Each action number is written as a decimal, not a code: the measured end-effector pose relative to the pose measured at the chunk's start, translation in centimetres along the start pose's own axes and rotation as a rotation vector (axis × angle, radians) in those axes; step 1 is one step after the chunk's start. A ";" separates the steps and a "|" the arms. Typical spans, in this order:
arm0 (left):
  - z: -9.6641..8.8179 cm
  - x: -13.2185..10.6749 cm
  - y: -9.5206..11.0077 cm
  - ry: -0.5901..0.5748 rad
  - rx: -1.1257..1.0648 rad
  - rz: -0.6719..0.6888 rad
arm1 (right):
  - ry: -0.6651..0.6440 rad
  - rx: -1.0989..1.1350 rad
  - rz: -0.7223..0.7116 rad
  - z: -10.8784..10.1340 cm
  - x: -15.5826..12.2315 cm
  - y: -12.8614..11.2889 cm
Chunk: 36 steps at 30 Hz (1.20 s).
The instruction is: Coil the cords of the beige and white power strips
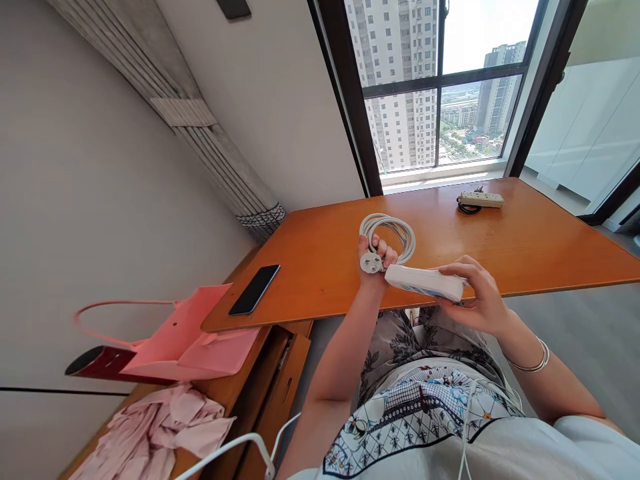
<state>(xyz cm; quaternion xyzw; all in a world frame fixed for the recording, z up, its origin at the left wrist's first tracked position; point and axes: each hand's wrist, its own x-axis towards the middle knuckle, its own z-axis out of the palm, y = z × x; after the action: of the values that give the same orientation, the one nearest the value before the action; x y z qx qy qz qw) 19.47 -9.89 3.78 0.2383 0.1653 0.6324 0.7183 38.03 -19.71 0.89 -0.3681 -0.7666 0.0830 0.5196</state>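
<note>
My left hand (379, 251) is closed around a coiled grey-white cord (406, 235), just above the near part of the wooden table. The cord's round plug (371, 262) faces up toward me beside my fingers. To the right, a white power strip (424, 281) is tilted slightly, its left end close to the plug. My right hand (475, 297) grips the strip's right end, thumb below and fingers on top. Part of the strip's socket face is turned away, so I cannot make it out fully.
On the orange-brown table (320, 267) lie a black phone (255, 289) at left and a second, cream power strip (481, 199) with a black cord at the back right. A pink bag (200, 333) and pink cloth (165, 427) are on the lower cabinet at left.
</note>
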 end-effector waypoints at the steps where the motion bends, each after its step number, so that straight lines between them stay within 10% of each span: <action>1: 0.2 -0.2 -0.2 -0.003 -0.031 -0.027 | 0.063 0.026 0.023 0.1 0.4 0.2; 7: 0.3 -0.9 -1.8 0.018 -0.195 -0.057 | 0.355 0.454 0.331 4.3 3.4 1.8; 15: -1.1 -0.2 -3.4 0.037 -0.040 0.018 | 0.252 1.314 0.787 6.8 4.3 3.1; 21: -4.2 0.5 -5.1 -0.048 0.195 0.147 | 0.392 1.166 0.770 5.9 4.0 4.5; 25: -5.0 0.0 -4.6 -0.218 0.316 -0.098 | 0.300 0.946 0.771 4.5 3.8 5.3; 36: -3.7 -0.6 -2.6 -0.211 0.469 -0.364 | 0.130 0.679 0.677 3.3 3.0 5.6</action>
<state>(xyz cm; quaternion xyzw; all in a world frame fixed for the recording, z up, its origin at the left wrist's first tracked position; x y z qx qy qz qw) 19.54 -10.21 -0.76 0.4283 0.2715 0.4097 0.7583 37.29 -12.89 -1.23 -0.4110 -0.4992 0.4696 0.6011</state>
